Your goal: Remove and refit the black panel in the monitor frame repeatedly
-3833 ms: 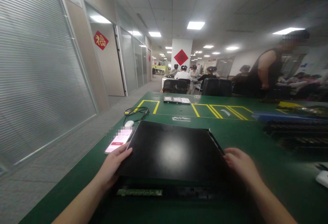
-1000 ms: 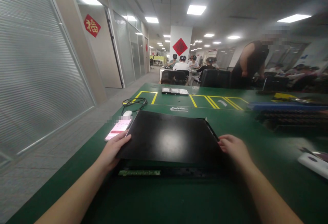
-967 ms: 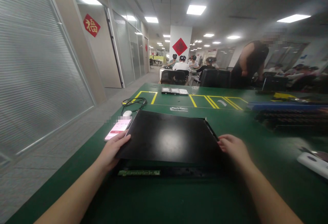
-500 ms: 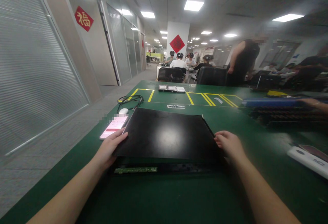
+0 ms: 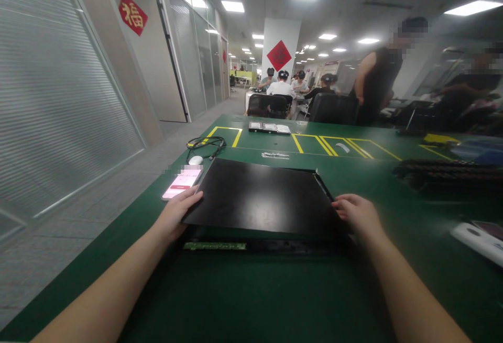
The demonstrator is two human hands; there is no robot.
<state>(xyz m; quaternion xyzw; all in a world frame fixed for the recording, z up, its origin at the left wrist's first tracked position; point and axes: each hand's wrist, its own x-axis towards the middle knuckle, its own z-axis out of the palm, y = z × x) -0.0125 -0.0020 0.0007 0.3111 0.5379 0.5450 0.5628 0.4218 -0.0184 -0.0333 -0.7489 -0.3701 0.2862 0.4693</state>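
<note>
Black panel held at both sides over a green table

On the table point(image 5: 255, 290), near its front edge, the panel point(image 5: 259, 196) lies flat. The left hand point(image 5: 175, 214) grips its left edge and the right hand point(image 5: 356, 214) its right edge. A phone point(image 5: 181, 185) lies just beside the left fingers.

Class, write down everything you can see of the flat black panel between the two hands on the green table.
The black panel is a broad, thin, flat rectangle, smooth and slightly glossy. It lies nearly level over a dark base whose near edge shows a green strip. The left hand touches its near left corner, the right hand its right edge; whether either grips underneath is hidden. A lit phone lies by its left side on the green table.
</note>
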